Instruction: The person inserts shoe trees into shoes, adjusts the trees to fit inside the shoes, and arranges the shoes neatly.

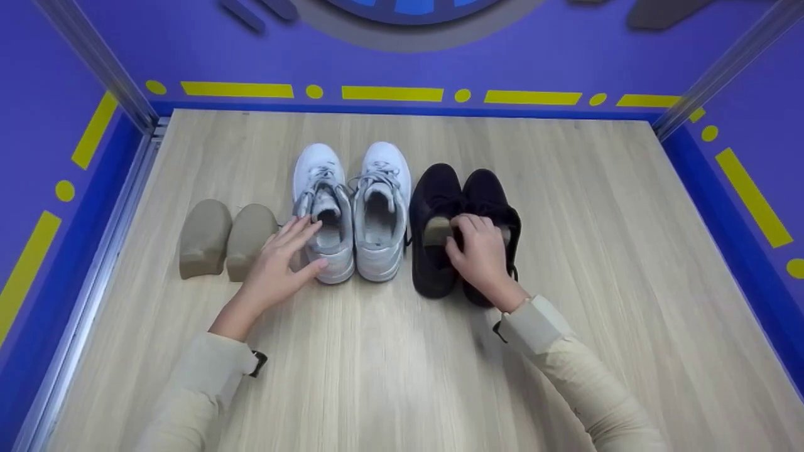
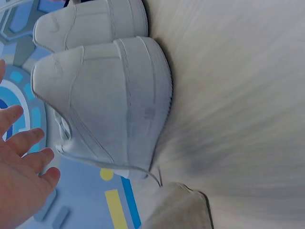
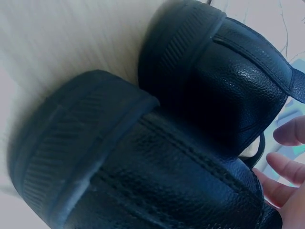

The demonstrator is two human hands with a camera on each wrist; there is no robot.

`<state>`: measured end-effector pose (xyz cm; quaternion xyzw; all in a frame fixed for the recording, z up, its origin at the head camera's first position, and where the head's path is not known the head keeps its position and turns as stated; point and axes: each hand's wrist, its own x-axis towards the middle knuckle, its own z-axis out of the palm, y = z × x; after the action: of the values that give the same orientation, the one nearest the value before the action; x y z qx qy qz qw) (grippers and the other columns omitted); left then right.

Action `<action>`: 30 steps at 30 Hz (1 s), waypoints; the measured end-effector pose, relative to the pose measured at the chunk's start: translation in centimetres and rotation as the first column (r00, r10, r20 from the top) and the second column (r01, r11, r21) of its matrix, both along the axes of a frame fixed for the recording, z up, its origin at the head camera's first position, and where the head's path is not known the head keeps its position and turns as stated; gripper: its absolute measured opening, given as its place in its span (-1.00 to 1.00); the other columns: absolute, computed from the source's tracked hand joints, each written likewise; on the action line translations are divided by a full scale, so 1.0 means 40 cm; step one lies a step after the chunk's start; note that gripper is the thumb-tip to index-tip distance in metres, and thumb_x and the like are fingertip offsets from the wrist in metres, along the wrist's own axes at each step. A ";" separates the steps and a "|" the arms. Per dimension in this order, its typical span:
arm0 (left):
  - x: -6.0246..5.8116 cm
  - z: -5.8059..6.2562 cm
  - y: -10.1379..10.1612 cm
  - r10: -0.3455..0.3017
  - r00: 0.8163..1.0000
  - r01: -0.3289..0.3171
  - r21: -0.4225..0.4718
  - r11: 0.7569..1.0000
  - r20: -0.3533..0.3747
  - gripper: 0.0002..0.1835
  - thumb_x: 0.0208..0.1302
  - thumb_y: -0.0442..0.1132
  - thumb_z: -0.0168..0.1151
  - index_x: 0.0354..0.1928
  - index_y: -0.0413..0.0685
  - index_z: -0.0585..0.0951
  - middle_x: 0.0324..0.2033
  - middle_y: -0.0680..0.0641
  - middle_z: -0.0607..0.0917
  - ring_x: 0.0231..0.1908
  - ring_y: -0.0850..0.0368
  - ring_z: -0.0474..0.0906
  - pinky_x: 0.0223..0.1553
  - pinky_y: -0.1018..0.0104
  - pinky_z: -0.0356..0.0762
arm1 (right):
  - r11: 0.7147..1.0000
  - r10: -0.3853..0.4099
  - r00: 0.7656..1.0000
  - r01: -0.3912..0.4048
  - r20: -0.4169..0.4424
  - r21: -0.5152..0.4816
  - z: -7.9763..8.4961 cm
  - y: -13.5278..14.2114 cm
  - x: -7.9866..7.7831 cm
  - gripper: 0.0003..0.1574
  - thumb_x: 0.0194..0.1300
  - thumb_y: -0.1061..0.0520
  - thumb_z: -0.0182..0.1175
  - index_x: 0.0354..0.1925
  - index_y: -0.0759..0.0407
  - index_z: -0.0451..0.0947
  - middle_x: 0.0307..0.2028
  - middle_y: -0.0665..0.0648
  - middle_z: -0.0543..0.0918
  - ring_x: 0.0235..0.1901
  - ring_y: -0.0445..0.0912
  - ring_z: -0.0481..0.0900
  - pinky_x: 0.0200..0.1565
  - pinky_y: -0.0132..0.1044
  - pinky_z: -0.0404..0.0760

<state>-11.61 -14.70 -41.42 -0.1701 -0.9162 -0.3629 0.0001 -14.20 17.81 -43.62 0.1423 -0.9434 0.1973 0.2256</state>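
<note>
A pair of white sneakers, the left sneaker (image 1: 320, 207) and the right sneaker (image 1: 382, 213), stands beside a pair of black shoes, the left black shoe (image 1: 433, 276) and the right black shoe (image 1: 487, 188). My left hand (image 1: 276, 263), fingers spread, hovers by the heel and collar of the left sneaker, holding nothing. Over the black shoes' openings lies my right hand (image 1: 480, 254), thumb apart from the loosely bent fingers (image 3: 281, 188), near the collar. Inside the left black shoe shows a beige shoe tree (image 1: 436, 232); the right black shoe's opening is mostly hidden by the hand.
Two more beige toe-shaped shoe trees, one at the far left (image 1: 204, 238) and one beside it (image 1: 251, 235), lie left of the sneakers. Purple-blue panels with yellow marks (image 1: 392, 93) border the wooden table (image 1: 377, 364) at the back and sides.
</note>
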 end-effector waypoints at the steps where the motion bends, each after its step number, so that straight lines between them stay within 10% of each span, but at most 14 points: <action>1: 0.000 -0.001 -0.005 0.008 1.000 -0.008 0.002 1.000 0.000 -0.34 0.09 0.02 0.18 0.24 0.02 0.29 0.29 -0.13 0.20 0.32 -0.12 -0.02 0.26 -0.12 -0.14 | 1.000 0.001 1.000 -0.001 -0.001 -0.001 0.000 0.000 0.000 -0.77 -0.03 0.18 0.20 -0.30 0.20 0.51 -0.23 0.13 0.60 -0.22 0.07 0.49 -0.26 -0.03 0.42; 30: -0.010 -0.084 -0.119 0.202 0.979 -0.202 -0.043 0.978 0.004 -0.27 0.06 0.04 0.18 0.26 -0.10 0.24 0.30 -0.31 0.08 0.32 -0.27 -0.19 0.19 -0.28 -0.22 | 1.000 -0.003 1.000 0.004 0.009 -0.008 -0.004 -0.006 0.001 -0.79 -0.03 0.20 0.19 -0.32 0.19 0.50 -0.24 0.14 0.59 -0.19 0.09 0.49 -0.26 -0.01 0.41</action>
<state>-12.02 -19.45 -44.78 -0.0746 -0.9362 -0.3423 0.0296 -14.16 17.58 -43.78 0.1390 -0.9438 0.2012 0.2224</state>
